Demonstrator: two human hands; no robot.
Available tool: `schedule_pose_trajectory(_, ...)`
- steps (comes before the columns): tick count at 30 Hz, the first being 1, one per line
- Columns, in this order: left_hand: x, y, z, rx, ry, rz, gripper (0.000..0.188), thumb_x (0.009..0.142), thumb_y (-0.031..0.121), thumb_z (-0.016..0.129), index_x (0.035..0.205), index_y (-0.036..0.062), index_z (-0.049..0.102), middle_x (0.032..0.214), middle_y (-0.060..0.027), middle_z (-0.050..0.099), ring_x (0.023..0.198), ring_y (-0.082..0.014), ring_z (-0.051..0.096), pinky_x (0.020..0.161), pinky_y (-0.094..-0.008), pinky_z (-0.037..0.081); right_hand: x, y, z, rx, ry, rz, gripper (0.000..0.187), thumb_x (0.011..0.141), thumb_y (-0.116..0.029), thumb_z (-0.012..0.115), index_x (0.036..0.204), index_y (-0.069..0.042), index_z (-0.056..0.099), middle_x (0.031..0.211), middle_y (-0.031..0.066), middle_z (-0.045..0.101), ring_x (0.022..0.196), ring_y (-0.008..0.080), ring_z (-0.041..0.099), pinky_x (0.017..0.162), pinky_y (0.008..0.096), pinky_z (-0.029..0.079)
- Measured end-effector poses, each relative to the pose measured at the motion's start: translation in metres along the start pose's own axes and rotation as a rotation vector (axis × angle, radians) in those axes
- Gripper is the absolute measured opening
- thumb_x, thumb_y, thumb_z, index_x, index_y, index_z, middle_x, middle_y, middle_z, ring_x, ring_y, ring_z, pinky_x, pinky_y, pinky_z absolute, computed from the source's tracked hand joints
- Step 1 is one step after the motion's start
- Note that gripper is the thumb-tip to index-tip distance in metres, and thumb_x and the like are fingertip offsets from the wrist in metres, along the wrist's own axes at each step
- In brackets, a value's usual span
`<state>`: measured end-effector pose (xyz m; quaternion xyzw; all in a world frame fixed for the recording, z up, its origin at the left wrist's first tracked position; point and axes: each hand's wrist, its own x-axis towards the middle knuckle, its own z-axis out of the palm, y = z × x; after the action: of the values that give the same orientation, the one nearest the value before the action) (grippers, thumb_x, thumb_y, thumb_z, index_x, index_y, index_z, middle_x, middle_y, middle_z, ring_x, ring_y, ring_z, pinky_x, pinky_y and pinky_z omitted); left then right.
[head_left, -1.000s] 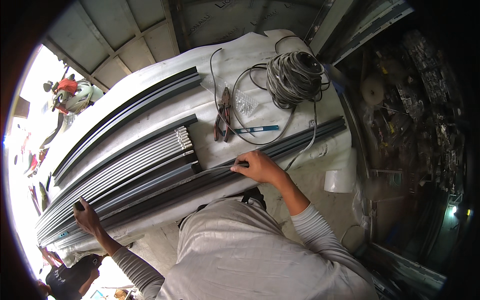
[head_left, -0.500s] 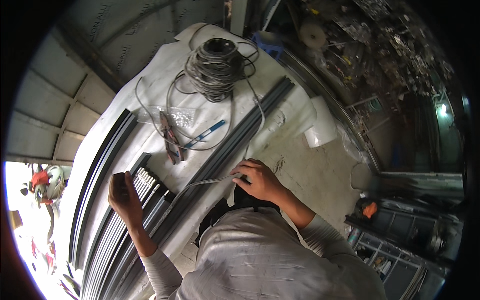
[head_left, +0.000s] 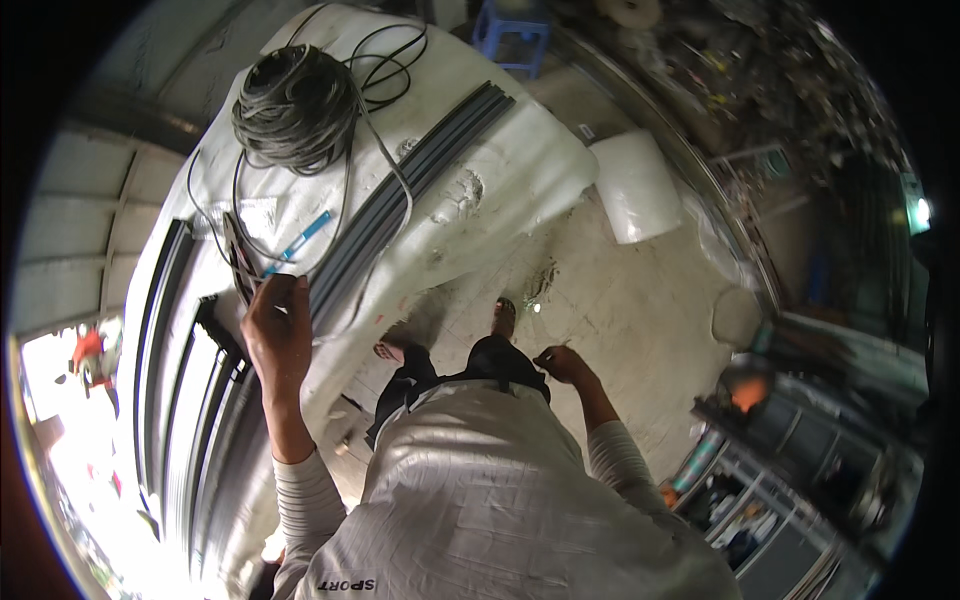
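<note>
My left hand (head_left: 278, 330) is over the table's left part, its fingers closed and bent, right by the handles of a pair of pliers (head_left: 238, 258). What lies in its fingers is hidden. A grey cable (head_left: 402, 190) comes off a big dark coil (head_left: 293, 112), loops over the long dark grey profiles (head_left: 420, 180) and drops toward that hand's far side. A blue hacksaw-blade-like strip (head_left: 305, 232) lies close by. At my right thigh, off the table, hangs my right hand (head_left: 565, 364), fingers drawn together; I cannot make out anything in them.
More dark profiles (head_left: 160, 330) lie along the table's left side. A white sheet covers the table (head_left: 540, 150). On the floor at the right stands a white roll (head_left: 637, 187); a blue stool (head_left: 512, 40) is behind. Racks with parts (head_left: 765, 480) stand lower right.
My right hand has let go of the cable and moved right, down beside my thigh. My left hand has moved forward and right, to the pliers. The view has shifted right.
</note>
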<state>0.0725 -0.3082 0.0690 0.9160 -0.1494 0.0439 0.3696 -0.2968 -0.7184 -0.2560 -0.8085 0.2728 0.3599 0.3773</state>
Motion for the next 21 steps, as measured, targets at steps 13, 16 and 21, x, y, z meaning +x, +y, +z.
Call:
schedule_pose_trajectory(13,-0.251,0.153,0.106,-0.012,-0.059,-0.437,0.027,0.103,0.030,0.084,0.105,0.0043,0.075,0.099,-0.0226,0.079,0.100,-0.0486,0.080,0.088,-0.0604,0.063,0.158,0.114,-0.179,-0.208,-0.444,0.109,0.050,0.120,-0.050,0.075,0.138,-0.004,0.082,0.110,0.0145,0.087,0.092,0.0297,0.087,0.071,0.0467,0.069)
schedule_pose_trajectory(16,-0.302,0.155,0.090,0.049,0.172,-0.499,0.028,0.105,0.030,0.082,0.103,0.0035,0.074,0.101,-0.0218,0.079,0.101,-0.0486,0.080,0.089,-0.0610,0.063,0.169,0.084,-0.183,-0.428,-0.503,0.141,0.051,0.121,-0.049,0.073,0.141,-0.003,0.081,0.116,0.0161,0.087,0.094,0.0301,0.086,0.072,0.0461,0.069)
schedule_pose_trajectory(21,-0.409,0.168,0.070,0.158,0.525,-0.691,0.031,0.110,0.032,0.080,0.102,0.0029,0.075,0.102,-0.0208,0.081,0.102,-0.0473,0.081,0.091,-0.0606,0.064,0.187,-0.045,-0.146,-0.640,-0.531,-0.028,0.051,0.121,-0.049,0.073,0.142,-0.003,0.080,0.118,0.0166,0.087,0.094,0.0303,0.086,0.072,0.0464,0.069)
